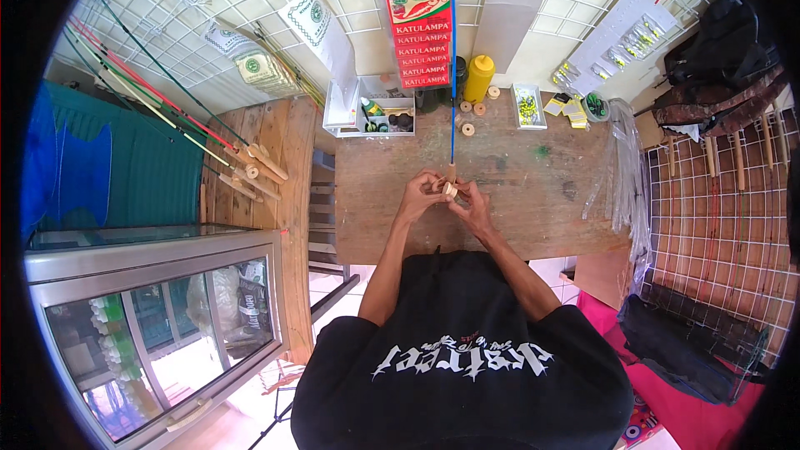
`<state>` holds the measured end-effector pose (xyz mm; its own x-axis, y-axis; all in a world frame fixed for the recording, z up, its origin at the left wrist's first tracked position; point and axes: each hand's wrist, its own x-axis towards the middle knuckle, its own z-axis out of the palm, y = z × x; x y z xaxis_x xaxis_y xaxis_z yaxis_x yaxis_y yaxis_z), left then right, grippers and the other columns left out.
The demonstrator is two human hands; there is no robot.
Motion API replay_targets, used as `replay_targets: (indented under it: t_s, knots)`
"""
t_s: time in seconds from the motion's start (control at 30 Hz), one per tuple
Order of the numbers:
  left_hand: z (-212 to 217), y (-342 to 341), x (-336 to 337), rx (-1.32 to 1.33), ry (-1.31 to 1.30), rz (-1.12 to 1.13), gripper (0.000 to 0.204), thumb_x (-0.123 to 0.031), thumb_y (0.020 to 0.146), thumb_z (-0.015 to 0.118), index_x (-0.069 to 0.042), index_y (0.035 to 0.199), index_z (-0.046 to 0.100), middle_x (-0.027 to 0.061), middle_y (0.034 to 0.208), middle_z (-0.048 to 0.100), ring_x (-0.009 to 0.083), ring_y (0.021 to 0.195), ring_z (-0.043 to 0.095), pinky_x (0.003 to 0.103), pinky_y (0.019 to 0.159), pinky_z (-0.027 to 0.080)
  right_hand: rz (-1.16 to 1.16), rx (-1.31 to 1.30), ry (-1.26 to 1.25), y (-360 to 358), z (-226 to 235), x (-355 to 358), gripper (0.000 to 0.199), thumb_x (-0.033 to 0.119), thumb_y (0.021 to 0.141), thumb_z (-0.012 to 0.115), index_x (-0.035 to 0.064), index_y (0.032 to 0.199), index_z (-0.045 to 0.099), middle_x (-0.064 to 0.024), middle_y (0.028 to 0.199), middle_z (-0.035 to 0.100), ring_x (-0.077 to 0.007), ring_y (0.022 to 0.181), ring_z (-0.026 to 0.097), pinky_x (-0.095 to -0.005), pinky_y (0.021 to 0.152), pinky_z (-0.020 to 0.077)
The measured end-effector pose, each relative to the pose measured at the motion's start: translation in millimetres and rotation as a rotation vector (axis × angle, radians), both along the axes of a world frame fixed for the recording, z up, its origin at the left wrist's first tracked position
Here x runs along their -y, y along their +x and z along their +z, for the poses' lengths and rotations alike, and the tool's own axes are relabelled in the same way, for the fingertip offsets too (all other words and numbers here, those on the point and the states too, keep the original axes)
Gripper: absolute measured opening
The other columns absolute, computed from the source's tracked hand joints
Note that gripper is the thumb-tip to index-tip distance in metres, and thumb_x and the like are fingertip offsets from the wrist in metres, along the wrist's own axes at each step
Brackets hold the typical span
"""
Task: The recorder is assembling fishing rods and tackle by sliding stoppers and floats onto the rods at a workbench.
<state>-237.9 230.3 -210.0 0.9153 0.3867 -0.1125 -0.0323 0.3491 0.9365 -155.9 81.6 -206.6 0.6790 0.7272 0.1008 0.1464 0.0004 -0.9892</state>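
Observation:
A small fishing rod with a thin blue shaft points away from me over the table, its wooden handle between my hands. A pale wooden spool sits at the near end, by the handle. My left hand pinches the spool from the left, its fingers curled near the handle. On the other side, my right hand has its thumb and fingers closed at the spool's right edge. Parts of the handle and spool are covered by my fingers.
On the wooden table stand a yellow squeeze bottle, several loose wooden spools, a white organizer box and a small tray. Clear plastic sleeves hang over the right edge. Several rods lean at left beside a glass cabinet.

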Motion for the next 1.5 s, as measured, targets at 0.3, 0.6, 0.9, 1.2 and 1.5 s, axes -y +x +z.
replay_targets:
  t_s: [0.3, 0.6, 0.9, 1.2, 1.5]
  knots:
    - [9, 0, 18, -0.062, -0.014, 0.098, 0.032, 0.003, 0.072, 0.076, -0.007, 0.071, 0.046, -0.0008, 0.087, 0.052, 0.0072, 0.086, 0.052, 0.022, 0.076, 0.047, -0.04, -0.034, 0.018, -4, -5, 2, 0.031, 0.0, 0.081, 0.067, -0.0056, 0.104, 0.047, -0.0217, 0.117, 0.057, -0.0255, 0.116, 0.052, -0.0388, 0.097, 0.0465]
    - [-2, -12, 42, -0.056, 0.268, 0.284, 0.018, -0.007, 0.084, 0.068, -0.002, 0.09, 0.051, 0.0004, 0.082, 0.048, 0.0071, 0.077, 0.049, 0.022, 0.071, 0.044, -0.079, 0.157, -0.094, -10, -6, -1, 0.035, 0.003, 0.081, 0.069, -0.0019, 0.108, 0.048, -0.025, 0.117, 0.058, -0.0272, 0.11, 0.058, -0.0364, 0.088, 0.0511]
    - [26, -30, 59, -0.203, 0.683, 0.37, 0.018, -0.015, 0.093, 0.054, 0.001, 0.1, 0.055, 0.0133, 0.099, 0.054, 0.0249, 0.09, 0.057, 0.032, 0.081, 0.046, -0.145, 0.317, -0.111, -21, -13, -6, 0.04, 0.011, 0.079, 0.072, 0.0015, 0.112, 0.051, -0.025, 0.114, 0.059, -0.0384, 0.105, 0.059, -0.0408, 0.082, 0.0514]
    - [29, -43, 59, -0.15, 0.711, 0.247, 0.027, -0.02, 0.093, 0.054, -0.004, 0.115, 0.054, 0.0138, 0.116, 0.047, 0.0271, 0.109, 0.051, 0.033, 0.079, 0.052, -0.101, 0.282, -0.109, -18, -3, -3, 0.048, 0.007, 0.077, 0.071, 0.0001, 0.119, 0.048, -0.0229, 0.111, 0.061, -0.0387, 0.107, 0.058, -0.0411, 0.082, 0.0501]
    - [32, -54, 59, -0.145, 0.7, 0.181, 0.039, -0.021, 0.092, 0.056, -0.005, 0.127, 0.05, 0.0177, 0.124, 0.042, 0.0322, 0.113, 0.047, 0.038, 0.095, 0.04, -0.095, 0.267, -0.12, -21, 4, -5, 0.033, 0.005, 0.077, 0.071, -0.0003, 0.106, 0.056, -0.0239, 0.118, 0.058, -0.0339, 0.107, 0.06, -0.0379, 0.083, 0.0514]
